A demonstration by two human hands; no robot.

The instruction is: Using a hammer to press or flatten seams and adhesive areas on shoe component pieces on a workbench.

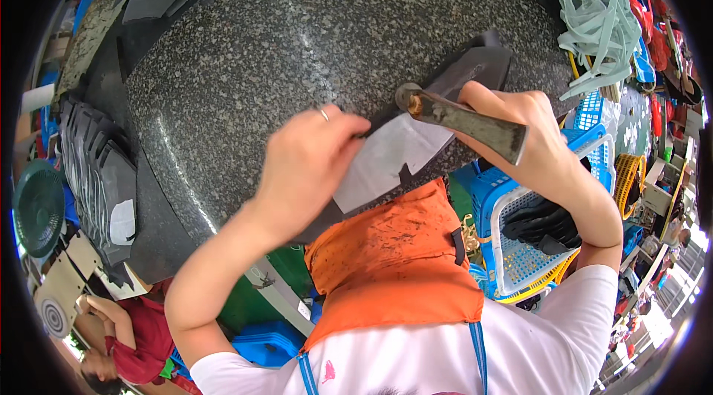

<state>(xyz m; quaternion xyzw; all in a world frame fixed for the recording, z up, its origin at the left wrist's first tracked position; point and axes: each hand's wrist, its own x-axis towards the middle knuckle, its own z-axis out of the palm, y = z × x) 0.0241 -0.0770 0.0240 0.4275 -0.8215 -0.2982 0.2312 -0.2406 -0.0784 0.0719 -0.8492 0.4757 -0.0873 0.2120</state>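
A dark, flat piece (pixel 479 64) with a pale patch (pixel 382 161) lies slantwise between the two sets of fingers, its patch just right of the left fingertips and its far dark end just beyond the right knuckles. The left hand (pixel 308 154) has its fingers curled, thumb and forefinger coming together at the piece's upper edge; whether they pinch it I cannot tell. The right hand (pixel 523 120) has its fingers wrapped around a hammer (pixel 471 120), whose metal head slopes over the piece, the rounded end pointing toward the left fingers.

Beneath the piece, and well beyond both sets of fingertips, spreads a speckled stone slab (pixel 223 61). Nearer the body than the fingers hangs a smudged orange apron (pixel 401 269). Below the right fingers stands a blue basket (pixel 486 206) with black items (pixel 546 226) inside; farther out and beyond them is a tangle of pale strips (pixel 601 24). Well left of the left fingers lies a stack of dark pieces (pixel 93 157), and nearer the body a co-worker's red sleeve (pixel 141 335) shows.
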